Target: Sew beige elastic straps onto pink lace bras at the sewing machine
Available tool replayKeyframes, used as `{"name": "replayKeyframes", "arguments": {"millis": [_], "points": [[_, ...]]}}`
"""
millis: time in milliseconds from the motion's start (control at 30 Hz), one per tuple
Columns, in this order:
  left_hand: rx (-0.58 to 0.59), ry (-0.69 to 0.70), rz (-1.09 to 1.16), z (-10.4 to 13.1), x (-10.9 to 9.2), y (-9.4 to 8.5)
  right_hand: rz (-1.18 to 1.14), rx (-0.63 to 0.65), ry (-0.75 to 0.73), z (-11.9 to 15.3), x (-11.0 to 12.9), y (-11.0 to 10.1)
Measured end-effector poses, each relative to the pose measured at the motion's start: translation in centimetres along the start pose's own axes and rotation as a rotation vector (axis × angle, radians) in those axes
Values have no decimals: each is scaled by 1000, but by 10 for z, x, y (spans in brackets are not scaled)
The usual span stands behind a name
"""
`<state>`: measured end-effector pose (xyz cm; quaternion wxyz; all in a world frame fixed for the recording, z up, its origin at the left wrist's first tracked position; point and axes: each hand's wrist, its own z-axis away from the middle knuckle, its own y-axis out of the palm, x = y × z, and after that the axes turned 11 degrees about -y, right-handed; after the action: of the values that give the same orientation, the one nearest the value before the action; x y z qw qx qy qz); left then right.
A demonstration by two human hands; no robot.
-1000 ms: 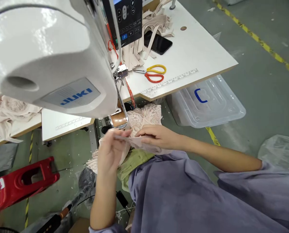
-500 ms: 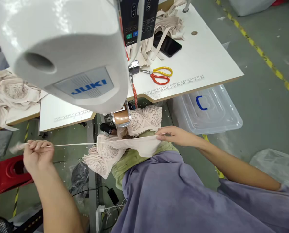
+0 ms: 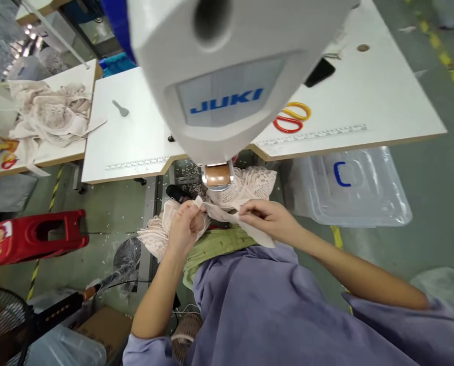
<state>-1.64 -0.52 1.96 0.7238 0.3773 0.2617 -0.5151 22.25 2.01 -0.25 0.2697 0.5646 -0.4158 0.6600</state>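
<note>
My left hand [image 3: 186, 229] is closed in a pinch on the end of a beige strip of a lace bra, just below the sewing machine's head. My right hand [image 3: 270, 219] pinches the smooth band of the same pale fabric, and its loose end [image 3: 261, 236] hangs below the fingers. Between both hands the fabric runs short and slightly slack. Beige lace bra cups [image 3: 255, 183] lie behind the hands, and more lace [image 3: 154, 238] spills out left of my left hand. The white JUKI sewing machine [image 3: 227, 109] stands directly above, with its brown-topped sewing end [image 3: 218, 175] close to the fabric.
Scissors [image 3: 293, 118] and a black phone [image 3: 320, 72] lie on the white table [image 3: 387, 96]. Beige garments [image 3: 53, 112] are heaped on the left table. A clear lidded box [image 3: 360, 193] stands at the right, a red stool [image 3: 36, 236] and a fan [image 3: 5, 320] at the left.
My left hand has come in from the far left to near the machine, so the stretched strip is now short. My right hand stays on the band. The view has shifted left.
</note>
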Motion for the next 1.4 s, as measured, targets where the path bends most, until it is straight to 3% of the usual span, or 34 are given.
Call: {"name": "replayKeyframes", "arguments": {"millis": [100, 200, 333, 400, 467, 500, 533, 600, 633, 700, 800, 900, 1033, 1167, 1233, 1333, 1400], "points": [[27, -3, -178, 9, 8, 22, -31, 65, -17, -18, 17, 2], [47, 87, -537, 14, 3, 33, -6, 142, -55, -29, 25, -4], [117, 140, -842, 11, -7, 33, 95, 303, -82, -34, 25, -20], [11, 212, -877, 6, -2, 28, 132, 277, -60, -35, 17, -25], [-133, 257, -716, 3, 13, 24, 69, 83, -3, -36, 5, -24], [-148, 225, -578, 1, 25, 24, -1, -65, 37, -36, -1, -20], [-77, 143, -434, 0, 37, 26, -79, -204, 77, -36, -6, -13], [172, -44, -236, -4, 63, 33, -189, -382, 116, -34, -12, 5], [239, -88, -181, -7, 73, 39, -193, -422, 107, -31, -13, 15], [261, -101, -103, -12, 88, 50, -125, -443, 43, -26, -12, 37], [123, -40, 67, -17, 91, 62, -7, -465, -53, -19, -9, 62], [-89, 46, 185, -15, 83, 65, 30, -411, -75, -17, -12, 71], [-227, 113, 37, -4, 64, 52, 6, -227, -123, -14, -15, 53], [-106, 117, -383, 9, 35, 36, 237, -235, -393, -15, -10, 17], [-8, 112, -553, 16, 20, 33, 300, -83, -512, -18, -5, 3], [122, 103, -658, 20, 5, 34, 307, 249, -511, -23, 1, -7], [165, 61, -674, 20, 1, 35, 318, 296, -452, -24, 3, -10]]}}
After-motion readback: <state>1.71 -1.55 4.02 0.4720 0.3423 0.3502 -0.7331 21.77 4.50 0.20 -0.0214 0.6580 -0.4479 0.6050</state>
